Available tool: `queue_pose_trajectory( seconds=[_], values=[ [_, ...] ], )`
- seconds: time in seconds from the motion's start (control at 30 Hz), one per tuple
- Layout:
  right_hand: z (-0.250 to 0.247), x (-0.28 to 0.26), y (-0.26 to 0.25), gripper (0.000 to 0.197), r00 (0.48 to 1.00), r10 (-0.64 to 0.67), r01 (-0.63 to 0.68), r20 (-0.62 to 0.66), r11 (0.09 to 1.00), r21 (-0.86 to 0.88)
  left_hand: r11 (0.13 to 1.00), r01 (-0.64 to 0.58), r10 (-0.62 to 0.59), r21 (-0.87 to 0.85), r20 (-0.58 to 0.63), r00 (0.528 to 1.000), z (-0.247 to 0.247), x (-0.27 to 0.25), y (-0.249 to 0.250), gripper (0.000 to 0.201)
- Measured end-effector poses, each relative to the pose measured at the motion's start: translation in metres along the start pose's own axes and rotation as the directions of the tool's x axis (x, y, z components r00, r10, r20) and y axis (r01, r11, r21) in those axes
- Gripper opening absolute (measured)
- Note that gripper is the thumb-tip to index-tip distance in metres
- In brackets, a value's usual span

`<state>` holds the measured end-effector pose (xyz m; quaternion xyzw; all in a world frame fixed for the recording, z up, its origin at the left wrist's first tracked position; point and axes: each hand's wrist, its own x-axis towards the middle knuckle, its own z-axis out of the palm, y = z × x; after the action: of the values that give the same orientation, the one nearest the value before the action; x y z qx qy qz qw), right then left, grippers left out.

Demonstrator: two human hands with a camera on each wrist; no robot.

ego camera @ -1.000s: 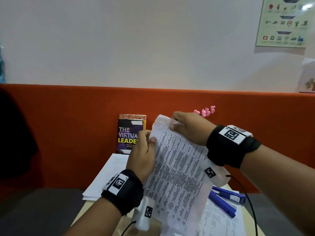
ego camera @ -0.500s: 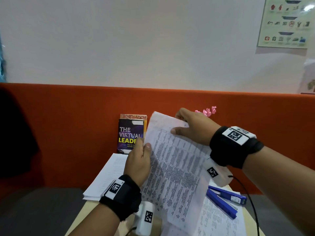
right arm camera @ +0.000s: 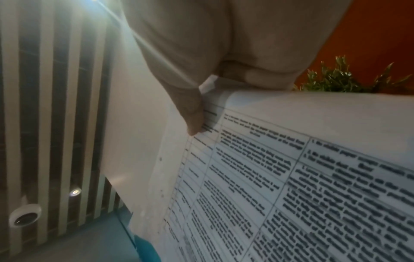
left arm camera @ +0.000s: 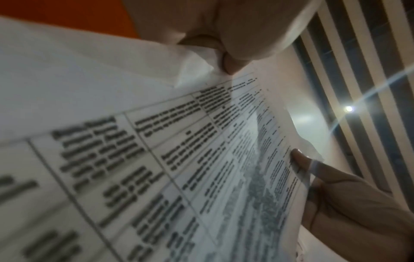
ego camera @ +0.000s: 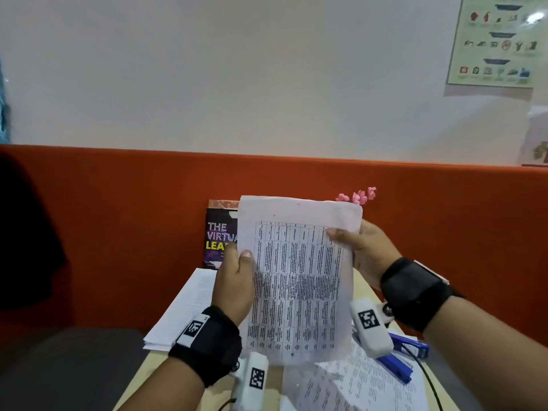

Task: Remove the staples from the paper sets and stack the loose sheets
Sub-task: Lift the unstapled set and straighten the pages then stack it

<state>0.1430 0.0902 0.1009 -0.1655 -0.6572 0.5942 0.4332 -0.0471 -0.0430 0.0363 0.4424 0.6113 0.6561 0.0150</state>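
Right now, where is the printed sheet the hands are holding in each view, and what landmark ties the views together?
Head: the sheet is upright at centre, left hand and right hand on its side edges.
Left wrist: the sheet fills the lower left, slanting up to the right.
Right wrist: the sheet fills the lower right.
Shared landmark: the right thumb pressed on the table's edge.

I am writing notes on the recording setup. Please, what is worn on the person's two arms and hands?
Both hands are bare, no gloves, no sleeves. The left wrist and right wrist each carry a wide black strap with a white square tag printed with a black code. Under each strap hangs a white camera unit with another code; thin black cables trail from them.
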Motion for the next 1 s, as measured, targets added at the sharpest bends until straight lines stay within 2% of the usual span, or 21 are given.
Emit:
queue_pose_trajectory(
  seconds=[0.13, 0.27, 0.43, 0.67, 0.73, 0.8, 0.83, 0.87, 0.9, 0.93, 0.97, 1.0],
  values=[
    [-0.001, -0.003, 0.000, 0.044, 1.000, -0.014, 0.014, -0.016, 1.000, -0.021, 0.999, 0.008, -0.008, 0.049, 0.005, 1.000, -0.003, -0.002, -0.003, 0.021],
    [-0.004, -0.005, 0.005, 0.037, 0.997, -0.053, 0.048, -0.053, 0.994, -0.100, 0.998, 0.060, -0.060, 0.001, 0.069, 0.996, 0.001, -0.006, -0.008, 0.007],
    [-0.010, -0.012, 0.029, 0.036, 0.998, 0.001, -0.008, -0.064, 0.993, -0.115, 0.990, 0.132, -0.136, 0.041, 0.116, 0.984, 0.010, -0.019, -0.025, 0.028],
    [-0.010, -0.008, 0.020, 0.036, 0.997, -0.001, -0.006, -0.075, 0.995, -0.095, 0.991, 0.088, -0.096, 0.101, 0.077, 0.992, 0.011, -0.010, -0.019, 0.028],
    [-0.011, -0.006, 0.017, 0.033, 0.991, -0.004, -0.011, -0.131, 0.993, -0.115, 0.991, 0.066, -0.072, 0.119, 0.039, 0.997, 0.008, -0.006, -0.019, 0.022],
    [-0.021, -0.003, 0.021, 0.024, 0.966, -0.030, -0.029, -0.256, 0.975, -0.222, 0.988, 0.084, -0.085, 0.132, 0.003, 0.996, 0.002, -0.001, -0.020, 0.022],
    [-0.029, -0.003, 0.026, 0.020, 0.954, -0.037, -0.069, -0.299, 0.939, -0.338, 0.986, 0.096, -0.096, 0.138, -0.012, 0.995, -0.002, 0.002, -0.021, 0.023],
    [-0.038, -0.005, 0.035, 0.019, 0.954, -0.030, -0.131, -0.299, 0.854, -0.504, 0.984, 0.103, -0.101, 0.148, -0.023, 0.995, -0.005, 0.004, -0.022, 0.022],
    [-0.047, -0.009, 0.044, 0.020, 0.968, 0.019, -0.194, -0.251, 0.693, -0.694, 0.980, 0.113, -0.109, 0.162, -0.030, 0.994, -0.009, 0.005, -0.023, 0.021],
    [-0.054, -0.013, 0.056, 0.025, 0.974, 0.138, -0.224, -0.179, 0.461, -0.859, 0.978, 0.115, -0.111, 0.175, -0.034, 0.993, -0.012, 0.005, -0.024, 0.021],
    [-0.060, -0.018, 0.068, 0.032, 0.949, 0.290, -0.186, -0.122, 0.204, -0.961, 0.975, 0.114, -0.110, 0.188, -0.032, 0.993, -0.014, 0.006, -0.025, 0.021],
    [-0.063, -0.025, 0.078, 0.041, 0.897, 0.430, -0.108, -0.103, -0.014, -0.994, 0.975, 0.111, -0.107, 0.193, -0.028, 0.994, -0.015, 0.006, -0.025, 0.021]
  ],
)
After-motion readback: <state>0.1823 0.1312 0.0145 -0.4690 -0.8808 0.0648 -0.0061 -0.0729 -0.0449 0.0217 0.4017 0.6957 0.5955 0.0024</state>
